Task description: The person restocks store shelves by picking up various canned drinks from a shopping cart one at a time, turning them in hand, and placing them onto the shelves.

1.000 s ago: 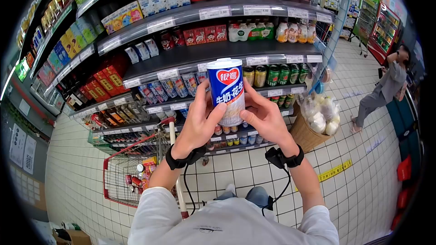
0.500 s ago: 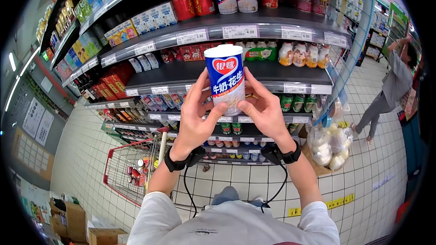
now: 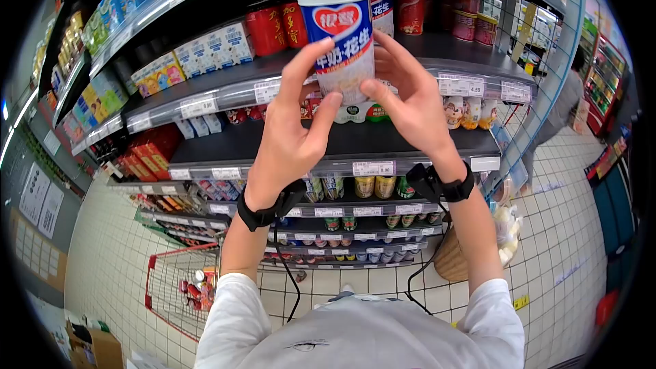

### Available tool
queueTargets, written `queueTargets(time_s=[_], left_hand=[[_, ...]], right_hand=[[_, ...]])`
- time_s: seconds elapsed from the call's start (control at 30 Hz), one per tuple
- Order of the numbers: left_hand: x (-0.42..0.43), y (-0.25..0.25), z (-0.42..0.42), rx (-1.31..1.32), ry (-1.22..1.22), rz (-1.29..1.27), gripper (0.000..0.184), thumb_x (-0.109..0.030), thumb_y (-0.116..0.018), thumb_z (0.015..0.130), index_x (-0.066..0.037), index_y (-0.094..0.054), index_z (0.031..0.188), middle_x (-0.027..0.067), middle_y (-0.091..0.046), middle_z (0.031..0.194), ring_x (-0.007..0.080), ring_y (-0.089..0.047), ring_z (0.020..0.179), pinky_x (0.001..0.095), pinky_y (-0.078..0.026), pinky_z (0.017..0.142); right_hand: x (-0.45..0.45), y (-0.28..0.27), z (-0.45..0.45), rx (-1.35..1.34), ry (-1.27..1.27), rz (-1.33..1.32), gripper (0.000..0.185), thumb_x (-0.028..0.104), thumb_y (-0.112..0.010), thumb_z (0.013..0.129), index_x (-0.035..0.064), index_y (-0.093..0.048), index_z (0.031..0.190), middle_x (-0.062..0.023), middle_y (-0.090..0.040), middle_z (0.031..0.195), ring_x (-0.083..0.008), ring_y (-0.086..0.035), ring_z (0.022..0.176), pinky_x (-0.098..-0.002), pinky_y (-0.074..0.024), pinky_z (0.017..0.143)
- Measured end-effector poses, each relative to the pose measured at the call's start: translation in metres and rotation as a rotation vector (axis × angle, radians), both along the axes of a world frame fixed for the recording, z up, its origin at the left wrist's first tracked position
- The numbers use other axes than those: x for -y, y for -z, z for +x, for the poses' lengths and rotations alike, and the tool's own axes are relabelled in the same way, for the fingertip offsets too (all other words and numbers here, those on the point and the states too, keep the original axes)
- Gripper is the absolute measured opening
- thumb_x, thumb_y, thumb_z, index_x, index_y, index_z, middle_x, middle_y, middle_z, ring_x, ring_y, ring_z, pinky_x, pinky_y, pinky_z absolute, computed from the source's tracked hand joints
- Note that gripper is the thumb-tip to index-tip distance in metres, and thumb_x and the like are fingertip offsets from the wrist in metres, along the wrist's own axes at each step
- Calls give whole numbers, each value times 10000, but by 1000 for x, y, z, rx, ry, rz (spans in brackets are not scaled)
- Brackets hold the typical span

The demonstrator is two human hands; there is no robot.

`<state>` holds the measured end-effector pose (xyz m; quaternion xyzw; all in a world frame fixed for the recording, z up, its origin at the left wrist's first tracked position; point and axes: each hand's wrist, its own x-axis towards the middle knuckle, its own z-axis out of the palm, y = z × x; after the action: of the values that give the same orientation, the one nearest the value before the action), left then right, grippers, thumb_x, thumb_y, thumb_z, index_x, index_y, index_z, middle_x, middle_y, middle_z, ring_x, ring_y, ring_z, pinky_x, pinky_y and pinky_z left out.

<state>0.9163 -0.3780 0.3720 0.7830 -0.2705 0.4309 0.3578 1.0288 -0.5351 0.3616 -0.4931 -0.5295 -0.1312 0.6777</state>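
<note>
Between my two hands is a blue and white drink can [image 3: 342, 48] with a white lid and a red heart label, held upright with a slight tilt. My left hand [image 3: 295, 119] grips its left side, thumb low on the front. On the right side my right hand [image 3: 410, 92] has its fingers curled around the can, thumb against the lower front. The can is in front of the upper shelf, partly covering a matching blue can [image 3: 383, 7]. Red cans [image 3: 268, 31] stand just left of it on that shelf.
Shelf edges with price tags [image 3: 459, 86] run across close behind my hands. A wire cart [image 3: 171, 287] with goods stands at lower left. Wire mesh [image 3: 523, 34] borders the shelf's right end. A wicker basket [image 3: 452, 260] and another person [image 3: 564, 96] are at right.
Both hands have lifted the can up and toward the upper shelf. The view has shifted closer to the shelves, and the other person is now partly hidden behind the mesh.
</note>
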Motion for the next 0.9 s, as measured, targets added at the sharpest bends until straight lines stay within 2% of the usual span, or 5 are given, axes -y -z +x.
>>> queueTargets(time_s=[0.1,0.2,0.63,0.73,0.9], left_hand=[[-13,-12,25,54,61,-48,563,45,-564,920,-27,-334,1429,195,-488,1376,271,-589,1172,363,-499,949],[-24,-26,40,-25,92,-110,535,18,-543,943,7,-213,1364,328,-470,1325,309,-583,1183,355,-495,955],[-44,-35,103,58,-23,-35,495,81,-525,914,8,-261,1326,332,-556,1235,391,-605,1160,402,-477,956],[-42,-37,102,-1,-88,-12,511,84,-548,922,20,-261,1340,294,-543,1287,307,-575,1219,369,-500,975],[-40,-38,104,-46,-134,-33,553,72,-605,892,13,-274,1331,289,-555,1259,329,-588,1199,393,-526,939]], right_hand=[[-15,-14,18,28,59,-1,628,159,-745,870,8,-474,1416,-157,-644,1182,-216,-648,1048,-355,-517,926],[-26,-24,32,36,118,-23,598,180,-735,882,-38,-485,1380,-204,-641,1202,-251,-648,1080,-367,-516,935],[-41,-49,68,50,353,-269,567,141,-679,928,-85,-450,1395,-177,-678,1125,-199,-664,1025,-296,-519,843],[-40,-52,71,101,396,-313,550,136,-678,920,-82,-468,1380,-201,-688,1104,-197,-677,1002,-301,-520,838],[-41,-50,78,118,517,-417,505,118,-660,913,-85,-496,1345,-249,-687,1090,-245,-697,972,-323,-526,819]])
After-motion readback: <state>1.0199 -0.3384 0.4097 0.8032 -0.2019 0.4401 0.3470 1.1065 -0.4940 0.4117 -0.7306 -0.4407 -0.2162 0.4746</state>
